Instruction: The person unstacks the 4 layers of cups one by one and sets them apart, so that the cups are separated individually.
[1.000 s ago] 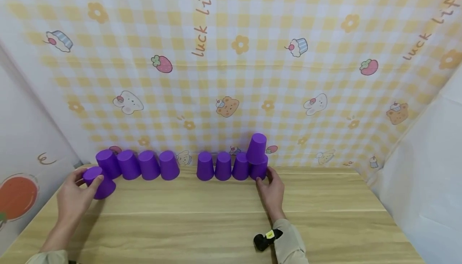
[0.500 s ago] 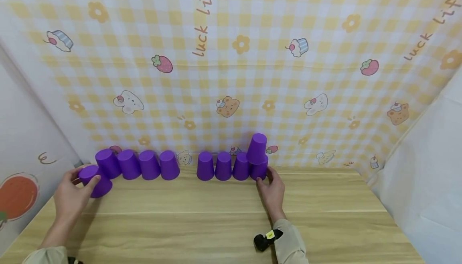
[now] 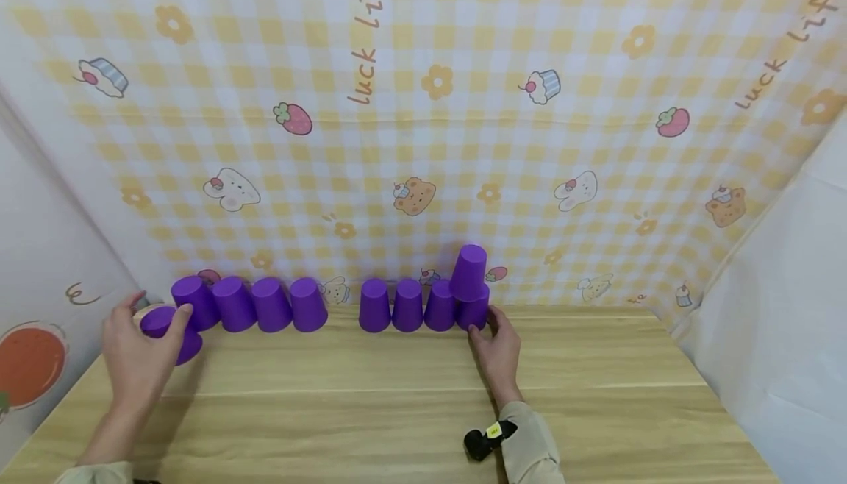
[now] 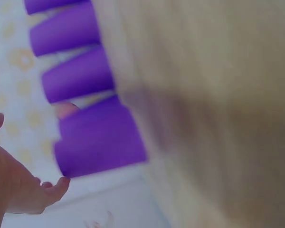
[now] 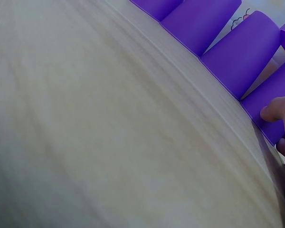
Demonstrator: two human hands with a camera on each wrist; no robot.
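Observation:
At the table's left end, an upside-down purple cup (image 3: 187,346) stands in front of the leftmost cup of the left row. My left hand (image 3: 140,355) is over it with the fingers spread. In the left wrist view the hand is mostly off this cup (image 4: 102,147), with one fingertip close to its top edge; contact is unclear. On the right, my right hand (image 3: 499,348) holds the end cup (image 3: 473,313) low down, thumb on its front and other fingers at its right side, partly hidden. Another purple cup (image 3: 468,274) is stacked upside down above, overlapping the neighbouring cup.
Several upside-down purple cups form a left row (image 3: 271,306) and a right row (image 3: 407,307), with a gap between them. Both stand along the back of the wooden table (image 3: 344,410), against a yellow checked cloth (image 3: 423,146). A white wall lies close to the left hand.
My left hand has moved its cup slightly left and back, then loosened its fingers and lifted them from it. My right hand and the right row stay as they were.

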